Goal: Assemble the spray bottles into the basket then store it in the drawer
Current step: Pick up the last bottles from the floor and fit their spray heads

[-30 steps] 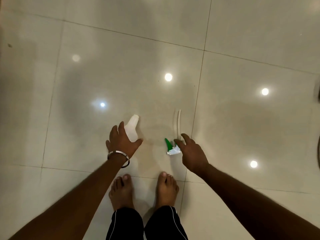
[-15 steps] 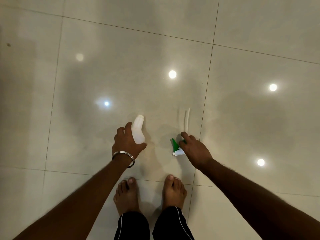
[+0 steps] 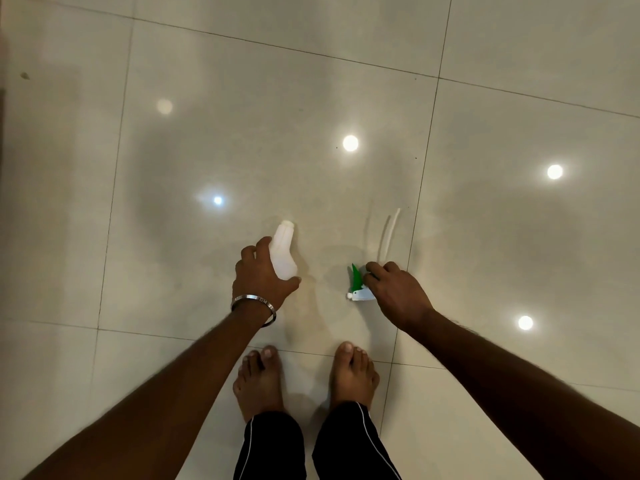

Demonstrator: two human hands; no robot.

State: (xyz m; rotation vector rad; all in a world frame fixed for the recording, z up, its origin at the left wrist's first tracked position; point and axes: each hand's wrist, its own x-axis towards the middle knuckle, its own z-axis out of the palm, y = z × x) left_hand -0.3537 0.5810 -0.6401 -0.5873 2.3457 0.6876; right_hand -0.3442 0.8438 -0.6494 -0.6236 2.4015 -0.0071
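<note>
A white spray bottle body (image 3: 283, 252) without its top lies on the tiled floor, neck pointing away from me. My left hand (image 3: 260, 279), a metal bangle on its wrist, grips the bottle's lower part with fingers and thumb curled round it. To the right lies the spray head (image 3: 356, 282), white with a green trigger, and its thin white dip tube (image 3: 388, 235) stretches away over the floor. My right hand (image 3: 394, 293) has come down on the head and its fingers curl round it, hiding most of it.
The glossy beige floor tiles (image 3: 207, 98) reflect several ceiling lights. My two bare feet (image 3: 308, 379) stand just behind the parts. No basket or drawer is in view.
My right hand moved from hovering over the spray head to closing on it. My left hand kept its hold on the bottle body. The view shifted slightly.
</note>
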